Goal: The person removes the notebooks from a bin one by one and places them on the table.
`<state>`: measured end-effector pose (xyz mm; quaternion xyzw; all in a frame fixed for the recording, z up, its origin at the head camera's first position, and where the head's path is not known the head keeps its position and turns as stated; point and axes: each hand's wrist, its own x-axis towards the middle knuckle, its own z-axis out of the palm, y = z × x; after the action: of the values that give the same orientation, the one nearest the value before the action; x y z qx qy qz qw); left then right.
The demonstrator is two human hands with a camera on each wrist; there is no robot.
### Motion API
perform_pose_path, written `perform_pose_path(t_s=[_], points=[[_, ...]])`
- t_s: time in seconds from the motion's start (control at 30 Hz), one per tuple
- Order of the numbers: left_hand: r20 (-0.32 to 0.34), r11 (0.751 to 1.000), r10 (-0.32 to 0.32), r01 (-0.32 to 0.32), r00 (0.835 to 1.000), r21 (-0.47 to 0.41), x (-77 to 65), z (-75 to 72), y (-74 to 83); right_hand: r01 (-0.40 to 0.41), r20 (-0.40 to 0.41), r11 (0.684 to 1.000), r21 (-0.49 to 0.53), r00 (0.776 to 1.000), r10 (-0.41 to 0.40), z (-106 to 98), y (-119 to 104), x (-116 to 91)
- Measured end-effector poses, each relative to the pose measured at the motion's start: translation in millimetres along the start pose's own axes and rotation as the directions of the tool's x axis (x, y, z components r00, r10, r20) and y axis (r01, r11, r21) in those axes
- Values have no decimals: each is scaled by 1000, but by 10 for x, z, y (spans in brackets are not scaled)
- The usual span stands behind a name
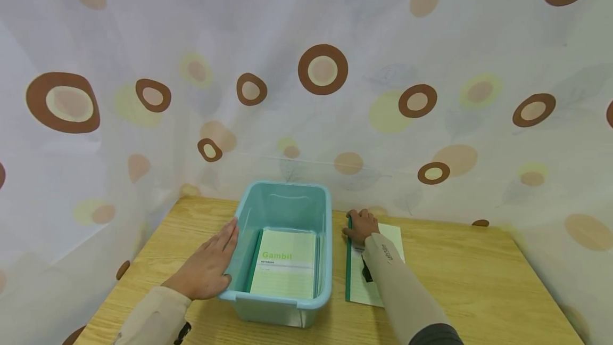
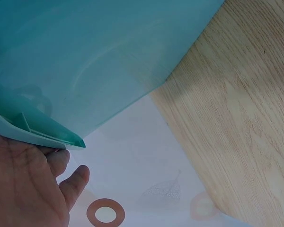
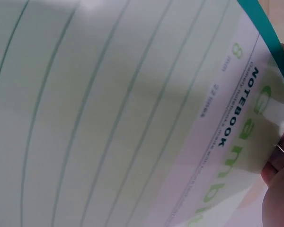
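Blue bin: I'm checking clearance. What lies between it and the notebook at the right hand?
The head view shows only a narrow strip of wooden table between the bin and the notebook, the right hand overhanging it slightly.

One tub (image 1: 268,310), at least two notebooks (image 1: 283,273)

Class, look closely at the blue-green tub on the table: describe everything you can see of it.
The tub is light blue-green, smooth and apparently plastic: a deep, open-topped rectangular box with rounded corners and a protruding rim. It stands upright on the wooden table. A pale notebook marked "Gambit" lies cover-up inside; whether others lie beneath is hard to tell. The person's left hand touches the left side of the rim, fingers extended.
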<state>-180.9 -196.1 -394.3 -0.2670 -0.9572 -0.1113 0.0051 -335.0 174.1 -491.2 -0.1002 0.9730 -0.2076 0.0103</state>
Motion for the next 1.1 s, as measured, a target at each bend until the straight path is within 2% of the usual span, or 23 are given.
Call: perform_pose_path(t_s=[0.2, 0.37, 0.57, 0.7, 0.87, 1.1], points=[[2, 1000, 5, -5, 1000, 4, 4, -2, 3, -18, 34, 1000, 21, 999, 17, -10, -17, -29], [10, 1000, 5, -5, 1000, 0, 9, 6, 8, -19, 45, 1000, -1, 999, 19, -18, -13, -55], [12, 1000, 2, -2, 1000, -5, 13, 12, 2, 7, 14, 999, 45, 1000, -7, -96, -99, -54], [8, 1000, 1, -1, 1000, -2, 13, 11, -5, 30, -57, 991, 133, 998, -23, -277, -272, -15], [3, 1000, 4, -4, 1000, 7, 15, 17, -10, 64, -144, 971, 229, 989, -31, -623, -564, 68], [-8, 1000, 12, -12, 1000, 10, 18, 35, -5, 104, -173, 948, 302, 983, -52, -998, -1010, 28]])
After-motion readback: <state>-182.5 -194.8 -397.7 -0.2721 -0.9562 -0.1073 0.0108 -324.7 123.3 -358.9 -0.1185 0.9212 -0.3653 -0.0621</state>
